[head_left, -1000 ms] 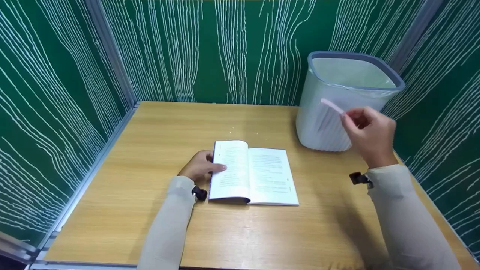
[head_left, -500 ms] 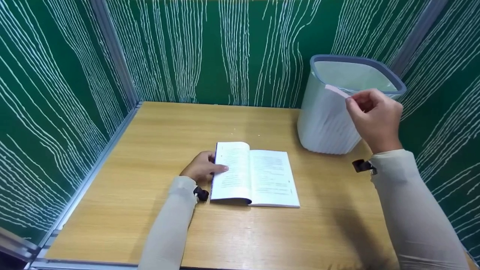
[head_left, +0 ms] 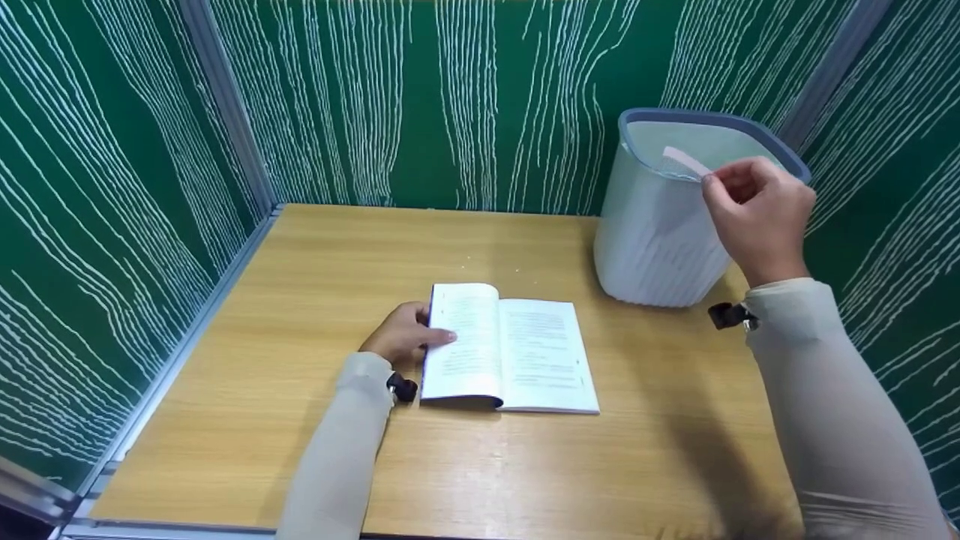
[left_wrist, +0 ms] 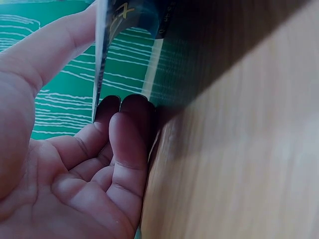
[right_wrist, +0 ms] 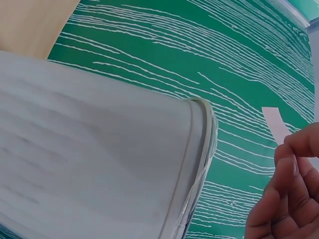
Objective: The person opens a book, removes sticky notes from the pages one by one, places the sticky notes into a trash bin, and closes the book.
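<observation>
An open book [head_left: 536,356] lies on the wooden table, its left pages raised and curved at the spine. My left hand [head_left: 401,334] holds the book's left side, thumb on the page and fingers behind the cover. In the left wrist view the dark cover [left_wrist: 144,17] shows edge-on, between the thumb and the curled fingers [left_wrist: 127,139]. My right hand [head_left: 765,214] pinches one end of a thin pale pink paper strip [head_left: 684,160] between thumb and forefinger. The strip overlaps the mouth of a white trash bin [head_left: 660,240] in the head view; in the right wrist view it sticks out past the rim.
The bin, with a grey-blue rim [head_left: 705,115] and a clear liner, stands at the table's back right corner. Tiny white specks [head_left: 517,270] lie on the table [head_left: 352,247] behind the book. Green panels [head_left: 420,105] with white streaks enclose three sides.
My right hand has risen with the paper strip, from in front of the bin's side to the height of its rim. My left hand and the book have stayed in place.
</observation>
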The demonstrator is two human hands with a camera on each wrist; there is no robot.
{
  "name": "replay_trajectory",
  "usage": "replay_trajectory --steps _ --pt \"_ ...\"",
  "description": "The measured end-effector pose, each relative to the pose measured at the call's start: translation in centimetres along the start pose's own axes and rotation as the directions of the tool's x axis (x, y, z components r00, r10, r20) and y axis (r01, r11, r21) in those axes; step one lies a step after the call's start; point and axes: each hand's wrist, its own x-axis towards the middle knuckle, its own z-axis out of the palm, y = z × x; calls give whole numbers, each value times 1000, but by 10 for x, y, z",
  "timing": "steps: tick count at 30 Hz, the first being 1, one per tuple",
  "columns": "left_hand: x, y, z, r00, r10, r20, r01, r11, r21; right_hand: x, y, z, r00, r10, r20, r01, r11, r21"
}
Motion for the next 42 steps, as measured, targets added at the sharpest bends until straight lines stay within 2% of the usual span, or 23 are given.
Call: replay_trajectory --steps 8,14,22,34,42 --pt "1 -2 1 1000 -13 4 13 1000 -28 12 -6 0 1000 3 17 -3 999 -37" --pt "2 -3 1 1000 -22 20 24 997 -70 19 -9 2 999 11 52 -5 995 -103" --pt "2 -2 0 999 36 0 -36 999 5 29 -10 4 997 25 79 -13 987 -159" --pt "2 -2 1 1000 18 1 -18 1000 -8 39 -5 7 990 76 122 -48 975 -216" --pt "1 -2 0 1000 11 -12 -11 1000 22 41 1 12 982 92 164 -54 974 -221"
